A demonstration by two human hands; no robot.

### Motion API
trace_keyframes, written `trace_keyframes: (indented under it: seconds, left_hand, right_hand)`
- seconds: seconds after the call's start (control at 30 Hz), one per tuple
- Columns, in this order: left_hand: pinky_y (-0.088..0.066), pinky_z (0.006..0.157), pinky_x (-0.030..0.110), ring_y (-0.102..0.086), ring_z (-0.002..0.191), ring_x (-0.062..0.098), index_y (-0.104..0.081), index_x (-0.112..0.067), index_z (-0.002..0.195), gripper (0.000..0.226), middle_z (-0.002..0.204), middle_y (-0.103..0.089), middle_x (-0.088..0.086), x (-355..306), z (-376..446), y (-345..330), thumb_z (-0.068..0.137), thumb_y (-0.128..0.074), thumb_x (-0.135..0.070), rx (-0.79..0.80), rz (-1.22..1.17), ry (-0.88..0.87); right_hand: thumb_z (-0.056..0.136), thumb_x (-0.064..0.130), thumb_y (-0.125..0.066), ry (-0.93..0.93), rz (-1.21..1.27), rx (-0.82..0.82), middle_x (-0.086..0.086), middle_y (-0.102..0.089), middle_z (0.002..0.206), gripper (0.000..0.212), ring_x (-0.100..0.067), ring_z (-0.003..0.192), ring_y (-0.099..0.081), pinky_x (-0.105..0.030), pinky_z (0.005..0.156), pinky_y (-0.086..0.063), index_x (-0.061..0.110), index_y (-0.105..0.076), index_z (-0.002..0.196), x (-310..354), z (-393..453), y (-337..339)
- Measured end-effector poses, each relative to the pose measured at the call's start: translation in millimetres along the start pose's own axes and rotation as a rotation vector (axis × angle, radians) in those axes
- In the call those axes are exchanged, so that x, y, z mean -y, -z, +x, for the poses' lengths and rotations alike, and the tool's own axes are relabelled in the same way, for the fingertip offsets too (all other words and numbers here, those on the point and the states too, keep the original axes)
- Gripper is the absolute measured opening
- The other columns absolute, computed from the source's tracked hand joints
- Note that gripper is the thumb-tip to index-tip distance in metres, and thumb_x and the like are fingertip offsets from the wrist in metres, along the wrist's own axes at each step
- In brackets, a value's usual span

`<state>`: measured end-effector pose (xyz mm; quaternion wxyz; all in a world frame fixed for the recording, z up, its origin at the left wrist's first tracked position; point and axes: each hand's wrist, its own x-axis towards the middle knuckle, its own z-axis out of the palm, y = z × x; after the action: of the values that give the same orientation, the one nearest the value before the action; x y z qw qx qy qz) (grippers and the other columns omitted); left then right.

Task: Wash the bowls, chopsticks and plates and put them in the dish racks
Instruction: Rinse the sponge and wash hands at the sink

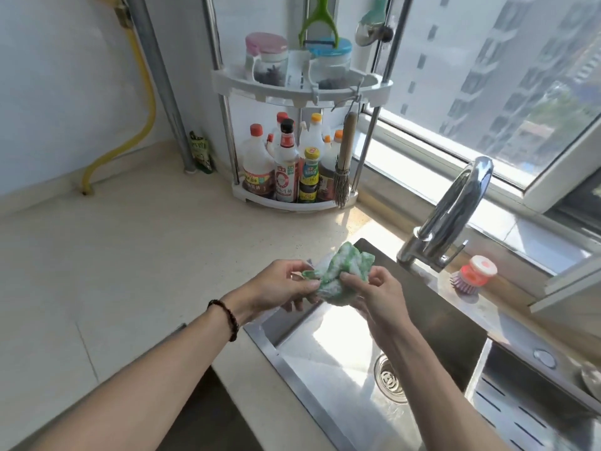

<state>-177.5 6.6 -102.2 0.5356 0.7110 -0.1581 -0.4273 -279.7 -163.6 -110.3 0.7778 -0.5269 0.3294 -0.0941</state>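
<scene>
A green and white dishcloth [341,271] is bunched up between both my hands, above the left rim of the steel sink [292,362]. My left hand [286,288] pinches its left end with thumb and fingers. My right hand [377,297] grips its right side with curled fingers. The sink basin holds no dishes that I can see; its drain [390,379] lies bare. No bowls, chopsticks or plates show, except a rounded metal edge [592,379] at the far right.
A chrome tap [455,209] arches over the sink's back edge. A dish brush [474,275] stands on the ledge beside it. A slotted steel drain tray [527,418] sits in the right basin. A corner rack [292,196] holds sauce bottles. Beige counter [130,255] spreads to the left.
</scene>
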Motion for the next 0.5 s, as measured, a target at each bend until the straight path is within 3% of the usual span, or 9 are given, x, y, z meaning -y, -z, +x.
trace_keyframes:
  seconds: [0.1, 0.17, 0.23, 0.3, 0.4, 0.43, 0.5]
  left_hand:
    - [-0.05, 0.075, 0.023, -0.06, 0.098, 0.012, -0.058, -0.016, 0.12, 0.033, 0.113, -0.064, 0.0, -10.9, 0.9, 18.0, 0.092, -0.07, -0.031, 0.031, 0.19, -0.013]
    - [-0.054, 0.083, 0.025, -0.061, 0.105, 0.011, -0.051, -0.021, 0.127, 0.044, 0.115, -0.062, -0.001, -15.9, 2.7, 27.1, 0.089, -0.073, -0.029, -0.047, 0.233, -0.105]
    - [-0.058, 0.085, 0.03, -0.066, 0.101, 0.017, -0.059, -0.018, 0.118, 0.029, 0.107, -0.069, 0.003, -19.8, 5.3, 38.3, 0.092, -0.07, -0.023, -0.103, 0.208, -0.182]
    - [-0.059, 0.08, 0.028, -0.066, 0.096, 0.019, -0.067, -0.014, 0.099, 0.006, 0.098, -0.07, 0.003, -24.6, 5.3, 50.7, 0.096, -0.066, -0.018, -0.108, 0.22, -0.219]
    - [-0.052, 0.094, 0.031, -0.058, 0.109, 0.014, -0.06, -0.016, 0.088, 0.011, 0.112, -0.066, -0.003, -33.0, 6.8, 69.5, 0.099, -0.061, -0.015, -0.143, 0.191, -0.235]
    - [-0.051, 0.091, 0.025, -0.057, 0.106, 0.012, -0.058, -0.015, 0.09, 0.011, 0.111, -0.065, -0.004, -36.0, 7.2, 74.7, 0.1, -0.058, -0.014, -0.16, 0.17, -0.245]
    - [-0.045, 0.067, 0.012, -0.054, 0.082, 0.006, -0.056, -0.015, 0.092, 0.01, 0.091, -0.061, -0.004, -42.7, 7.7, 82.0, 0.102, -0.054, -0.014, -0.199, 0.178, -0.27]
  right_hand:
    - [0.07, 0.002, -0.083, 0.032, -0.079, 0.014, -0.019, -0.06, 0.121, 0.057, -0.037, 0.109, -0.066, -0.054, 0.093, -0.055, 0.008, -0.047, 0.112, 5.3, -0.5, -25.6]
    - [0.063, 0.013, -0.089, 0.083, -0.127, 0.07, -0.012, -0.056, 0.124, 0.081, -0.033, 0.112, -0.064, -0.053, 0.096, -0.055, 0.015, -0.042, 0.128, 11.3, -1.3, -42.1]
    - [0.062, 0.021, -0.092, 0.112, -0.162, 0.113, -0.008, -0.054, 0.126, 0.099, -0.031, 0.113, -0.063, -0.053, 0.096, -0.055, 0.029, -0.036, 0.143, 17.5, 1.2, -54.8]
    - [0.064, 0.027, -0.088, 0.096, -0.155, 0.146, -0.013, -0.057, 0.123, 0.091, -0.036, 0.113, -0.063, -0.055, 0.095, -0.055, 0.027, -0.044, 0.143, 24.5, 3.9, -61.1]
    - [0.068, 0.023, -0.088, 0.095, -0.228, 0.133, -0.023, -0.065, 0.115, 0.054, -0.042, 0.111, -0.064, -0.055, 0.095, -0.055, 0.002, -0.063, 0.111, 36.5, 6.3, -67.7]
    - [0.067, 0.022, -0.086, 0.103, -0.257, 0.116, -0.022, -0.066, 0.112, 0.046, -0.04, 0.108, -0.065, -0.055, 0.095, -0.055, 0.0, -0.063, 0.1, 39.4, 8.0, -69.3]
    - [0.066, 0.023, -0.084, 0.152, -0.319, 0.079, -0.02, -0.068, 0.108, 0.034, -0.035, 0.103, -0.067, -0.055, 0.092, -0.054, 0.006, -0.062, 0.085, 46.2, 9.1, -76.8]
